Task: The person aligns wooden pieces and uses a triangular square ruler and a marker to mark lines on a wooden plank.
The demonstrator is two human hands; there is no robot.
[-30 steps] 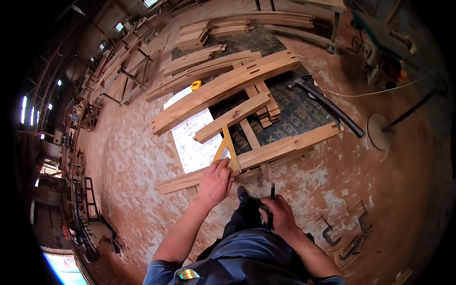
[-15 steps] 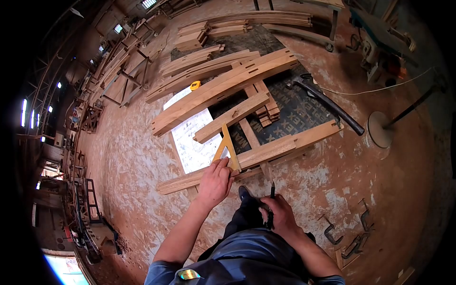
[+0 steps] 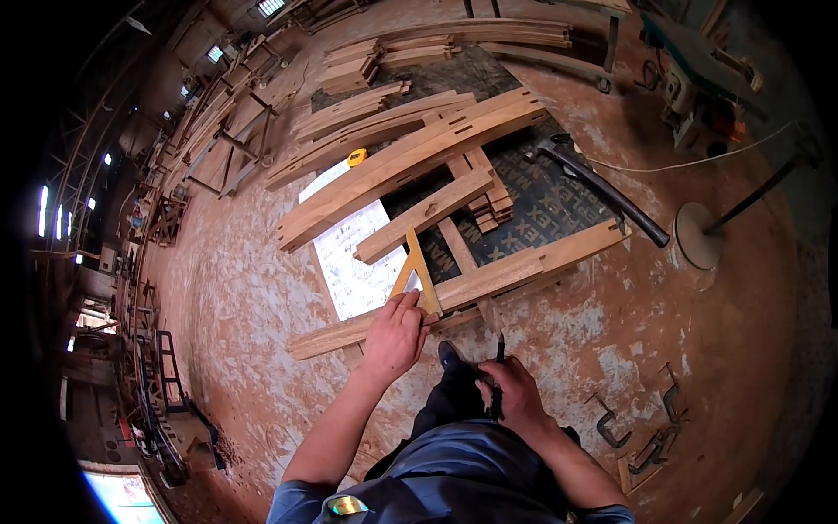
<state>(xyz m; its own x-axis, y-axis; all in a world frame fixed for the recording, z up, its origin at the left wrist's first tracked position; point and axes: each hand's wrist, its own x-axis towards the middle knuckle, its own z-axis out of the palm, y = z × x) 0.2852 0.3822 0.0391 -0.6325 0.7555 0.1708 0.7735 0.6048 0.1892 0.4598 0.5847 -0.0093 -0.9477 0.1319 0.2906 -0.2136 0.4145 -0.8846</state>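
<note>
Looks like some lining-up is being done, and for the next move the dark pen [image 3: 500, 348], clutched in the right hand [image 3: 520, 397] closest in, would probably need to be brought forward. Just ahead, the yellow square [image 3: 425, 278] is held at its base in the grip of the left hand [image 3: 396, 339], laid across the front board [image 3: 336, 337], tip pointed at the short board [image 3: 428, 216] beyond.

A woodworking workshop is indicated by long, slotted brown wooden beams [image 3: 410, 164], a yellow triangular square [image 3: 424, 272], a black-handled hammer [image 3: 614, 198], dark metal C-shaped clamps [image 3: 601, 428] and a pale-streaked reddish-brown floor [image 3: 236, 288].
</note>
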